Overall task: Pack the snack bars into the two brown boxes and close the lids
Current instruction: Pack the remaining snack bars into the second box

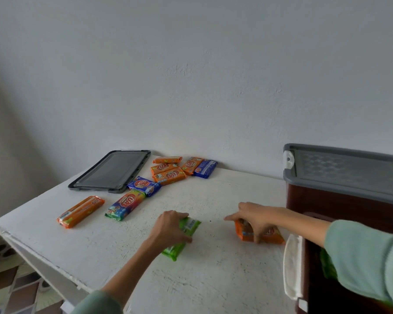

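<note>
My left hand (171, 228) grips a green bar (190, 226) lying on the white table (213, 275), fingers curled over its top. My right hand (254, 219) arches over an orange bar (244, 233), pinching its sides, just beside the open brown box (306, 264), where green wrappers show. Behind it stands a second brown box (340, 200) with its grey lid (349, 168) on. Further back lie orange bars (169, 174), blue bars (205, 169) and a rainbow bar (125, 206), each with a red oval logo I cannot read, near a loose grey lid (111, 171).
</note>
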### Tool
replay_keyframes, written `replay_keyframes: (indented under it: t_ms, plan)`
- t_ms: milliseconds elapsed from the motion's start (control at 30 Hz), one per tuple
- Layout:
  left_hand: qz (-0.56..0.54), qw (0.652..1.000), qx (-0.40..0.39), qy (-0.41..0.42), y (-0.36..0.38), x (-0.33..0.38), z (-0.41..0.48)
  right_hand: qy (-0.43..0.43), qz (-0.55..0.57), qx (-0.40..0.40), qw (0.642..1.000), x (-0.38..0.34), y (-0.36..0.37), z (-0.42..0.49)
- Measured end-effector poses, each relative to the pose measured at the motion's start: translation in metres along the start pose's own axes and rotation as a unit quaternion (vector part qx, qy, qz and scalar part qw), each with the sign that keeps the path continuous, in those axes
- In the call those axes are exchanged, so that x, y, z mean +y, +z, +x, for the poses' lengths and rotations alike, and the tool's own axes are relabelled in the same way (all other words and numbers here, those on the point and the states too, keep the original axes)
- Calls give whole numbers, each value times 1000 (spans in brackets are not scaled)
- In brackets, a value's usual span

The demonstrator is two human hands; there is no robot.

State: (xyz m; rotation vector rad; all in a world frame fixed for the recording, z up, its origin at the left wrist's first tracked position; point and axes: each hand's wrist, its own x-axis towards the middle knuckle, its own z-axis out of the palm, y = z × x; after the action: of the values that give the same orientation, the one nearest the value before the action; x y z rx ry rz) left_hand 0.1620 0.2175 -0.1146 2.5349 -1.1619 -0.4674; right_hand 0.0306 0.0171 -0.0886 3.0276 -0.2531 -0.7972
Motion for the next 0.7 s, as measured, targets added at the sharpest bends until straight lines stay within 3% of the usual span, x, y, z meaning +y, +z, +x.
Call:
replay_keyframes:
  t_ms: [167, 300, 500, 700]
  plan:
    - [-30, 992, 37, 113, -54, 59, -1, 49, 119, 198, 972, 10, -43, -47]
    - [-30, 966, 79, 243, -89, 134, -23, 90, 132, 266, 950, 24, -68, -123]
    - [-4, 911, -50, 410, -69, 229, -64, 139, 100, 243, 955, 25, -55, -249]
    - [68, 862, -172, 472, 7, 266, -74, 161, 27, 90, 983, 18, -1, -304]
